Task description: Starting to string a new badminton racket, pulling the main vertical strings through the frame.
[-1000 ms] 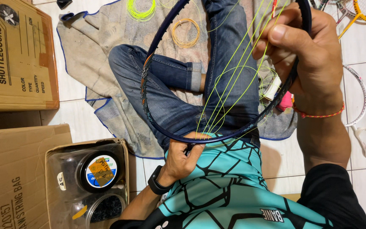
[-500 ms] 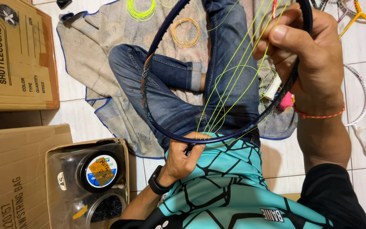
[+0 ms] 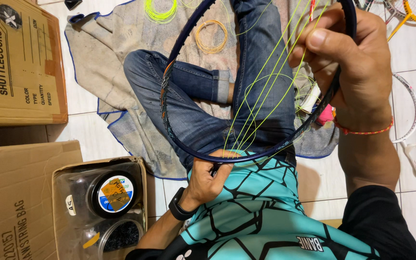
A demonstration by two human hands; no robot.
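Two hands share one job here, and each is set to suit it. Biggest in view is the cloth [image 3: 121,43] spread on the floor beyond your hands, giving you and the loose coils a soft place to sit. To the left of your left hand stand cardboard boxes [image 3: 15,62], the near one holding plastic jars [image 3: 111,195] within easy reach.

Across your lap lies the dark racket frame [image 3: 167,91], tilted so its open hoop faces you. Your right hand [image 3: 357,72] is closed around the frame's far right side, fingers wrapped over the rim, steadying it. Your left hand [image 3: 208,175] is pinched shut at the near edge of the hoop, thumb and fingers pressed together where the strings meet the rim; whether a small tool sits in that pinch I cannot tell.

Yellow-green strings [image 3: 266,86] run from that near edge up toward your right hand, slack in places. Beyond the frame lie an orange coil [image 3: 211,36] and a yellow-green coil [image 3: 161,10]. Spare rackets [image 3: 412,110] rest right of your right hand.
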